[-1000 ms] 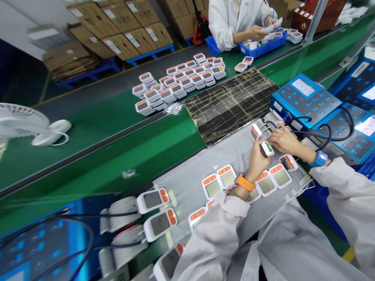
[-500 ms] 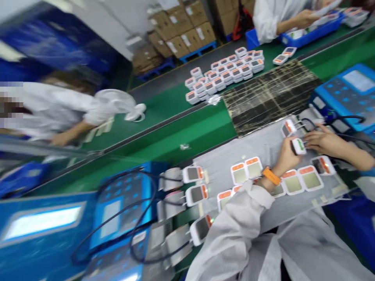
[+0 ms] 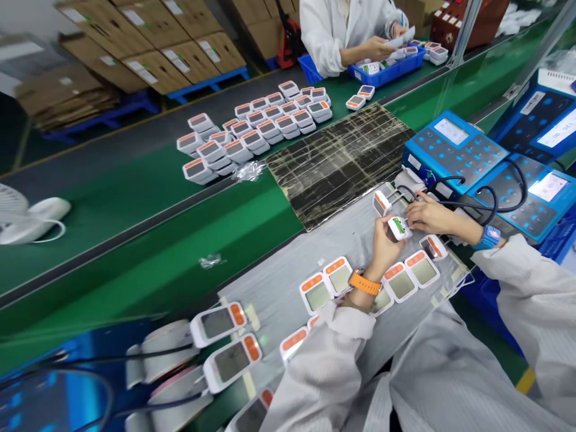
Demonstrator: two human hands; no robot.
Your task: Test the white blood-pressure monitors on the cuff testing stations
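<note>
The left hand (image 3: 384,252) is gripping a small white device (image 3: 398,228); the right hand (image 3: 432,216) is reaching in just beside it from the right, its grip unclear.

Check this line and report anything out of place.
A crumpled scrap of clear plastic lies loose on the green conveyor belt; a second scrap sits beside the stacked white devices. Both look like stray litter.
</note>
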